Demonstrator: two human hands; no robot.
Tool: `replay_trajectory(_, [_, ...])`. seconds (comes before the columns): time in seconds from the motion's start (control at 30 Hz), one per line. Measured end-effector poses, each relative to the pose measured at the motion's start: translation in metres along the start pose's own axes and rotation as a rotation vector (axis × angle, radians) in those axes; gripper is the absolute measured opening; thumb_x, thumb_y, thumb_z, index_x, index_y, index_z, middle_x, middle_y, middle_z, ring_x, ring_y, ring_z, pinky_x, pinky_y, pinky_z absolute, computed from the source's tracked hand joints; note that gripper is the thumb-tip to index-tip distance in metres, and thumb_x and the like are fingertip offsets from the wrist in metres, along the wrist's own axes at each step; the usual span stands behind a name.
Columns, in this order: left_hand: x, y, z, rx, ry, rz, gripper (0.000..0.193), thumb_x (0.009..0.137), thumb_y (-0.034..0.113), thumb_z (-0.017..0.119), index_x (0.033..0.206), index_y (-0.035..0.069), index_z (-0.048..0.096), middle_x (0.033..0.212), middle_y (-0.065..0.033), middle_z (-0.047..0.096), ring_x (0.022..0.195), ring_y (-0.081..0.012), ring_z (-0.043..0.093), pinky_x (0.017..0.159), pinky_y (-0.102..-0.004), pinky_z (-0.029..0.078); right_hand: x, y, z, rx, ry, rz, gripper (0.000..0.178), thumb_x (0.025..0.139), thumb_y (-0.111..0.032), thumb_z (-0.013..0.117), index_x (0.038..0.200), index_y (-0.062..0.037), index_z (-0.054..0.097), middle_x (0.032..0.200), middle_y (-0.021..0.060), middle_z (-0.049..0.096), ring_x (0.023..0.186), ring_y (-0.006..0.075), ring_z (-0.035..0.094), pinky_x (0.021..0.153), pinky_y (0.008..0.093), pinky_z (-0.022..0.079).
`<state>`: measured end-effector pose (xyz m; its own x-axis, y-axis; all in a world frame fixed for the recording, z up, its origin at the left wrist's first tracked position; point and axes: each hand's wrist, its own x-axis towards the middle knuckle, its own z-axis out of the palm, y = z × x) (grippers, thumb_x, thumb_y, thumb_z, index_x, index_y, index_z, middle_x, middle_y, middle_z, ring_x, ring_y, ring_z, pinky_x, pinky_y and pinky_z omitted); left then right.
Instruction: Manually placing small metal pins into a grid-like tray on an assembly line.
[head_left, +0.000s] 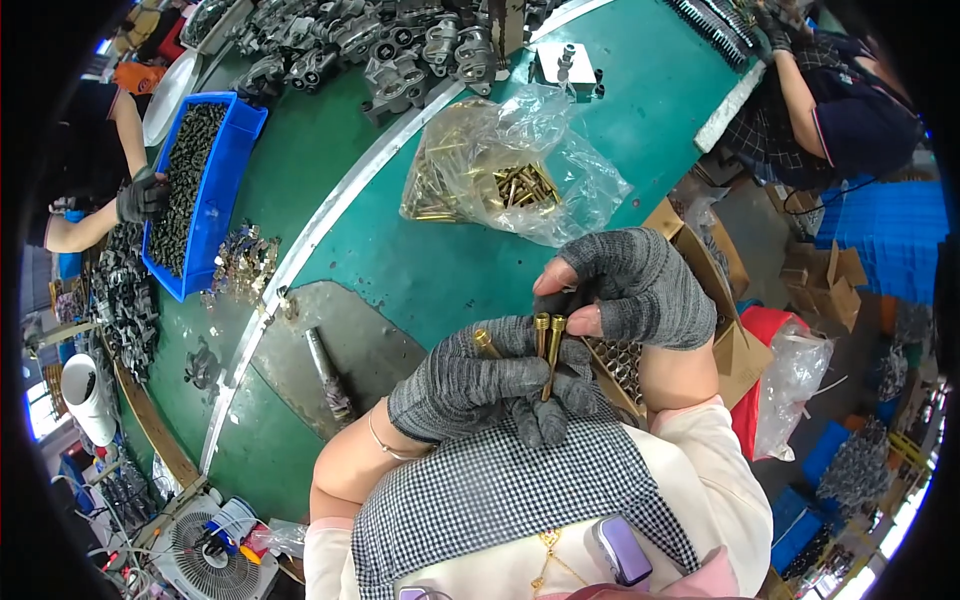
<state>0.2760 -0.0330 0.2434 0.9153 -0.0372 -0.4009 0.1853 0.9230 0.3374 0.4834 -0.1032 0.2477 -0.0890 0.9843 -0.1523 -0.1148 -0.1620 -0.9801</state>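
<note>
My left hand (475, 382), in a grey knit glove, is closed around several slim brass bolts (553, 352) whose heads stick up in front of my chest. One more brass piece (487, 343) pokes out between its fingers. My right hand (645, 290) wears a grey glove that leaves the thumb and fingertip bare. Its thumb lies against the bolt heads, with the index finger curled just above. Whatever is pinched there is dark and too hidden to name. Beyond my hands lies a clear plastic bag (470, 160) holding many similar brass bolts.
On the green table (420, 275) lie a metal rod-shaped tool (328, 372), shiny small parts (245, 262) and a pile of grey metal castings (400, 60). A co-worker's gloved hand reaches into a blue bin (218, 190) at left. A cardboard box of ring-shaped parts (617, 368) sits beside my right arm.
</note>
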Motion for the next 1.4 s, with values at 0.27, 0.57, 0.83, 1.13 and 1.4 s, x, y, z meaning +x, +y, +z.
replay_trajectory(0.27, [0.0,0.001,0.006,0.089,0.089,-0.01,0.036,0.085,0.016,0.063,0.115,-0.002,0.053,0.099,-0.0115,0.064,0.087,-0.0177,0.063,0.072,-0.0259,0.052,0.0,0.0,0.0,0.042,0.009,0.055,0.035,0.062,-0.011,0.077,0.093,0.0012,0.066,0.091,0.0094,0.067,0.084,0.0172,0.063,0.076,0.0287,0.05])
replay_trajectory(0.57, [0.001,0.003,0.005,0.157,0.084,-0.037,0.038,0.085,0.018,0.063,0.116,-0.002,0.052,0.099,-0.0136,0.065,0.077,-0.0177,0.065,0.062,-0.0243,0.053,0.0,0.001,-0.001,0.073,0.017,0.091,0.035,0.06,-0.011,0.078,0.092,0.0005,0.067,0.09,0.0089,0.067,0.082,0.017,0.063,0.075,0.0283,0.05])
replay_trajectory(0.83, [0.001,0.005,0.005,0.219,0.051,-0.046,0.034,0.09,0.018,0.057,0.116,-0.003,0.052,0.095,-0.0117,0.065,0.075,-0.0156,0.065,0.059,-0.0221,0.054,0.002,0.0,0.001,0.077,0.025,0.09,0.036,0.058,-0.012,0.078,0.09,-0.0002,0.067,0.088,0.0081,0.067,0.082,0.0165,0.063,0.074,0.0278,0.05])
replay_trajectory(1.13, [0.003,0.009,0.01,0.179,0.099,-0.024,0.038,0.085,0.015,0.062,0.117,-0.003,0.051,0.097,-0.0168,0.065,0.073,-0.0218,0.066,0.06,-0.0296,0.054,0.004,0.009,-0.006,0.116,-0.037,-0.022,0.03,0.067,-0.011,0.076,0.093,-0.0008,0.066,0.088,0.0075,0.065,0.082,0.0154,0.061,0.072,0.0274,0.049])
replay_trajectory(1.4, [0.013,-0.001,0.002,0.023,0.142,0.102,0.034,0.081,0.016,0.065,0.109,0.0,0.054,0.088,-0.0208,0.064,0.066,-0.0255,0.064,0.057,-0.0333,0.052,0.0,0.022,-0.03,0.092,-0.09,-0.017,0.02,0.08,-0.016,0.068,0.093,-0.0021,0.063,0.084,0.0041,0.063,0.079,0.0131,0.058,0.067,0.0278,0.047])
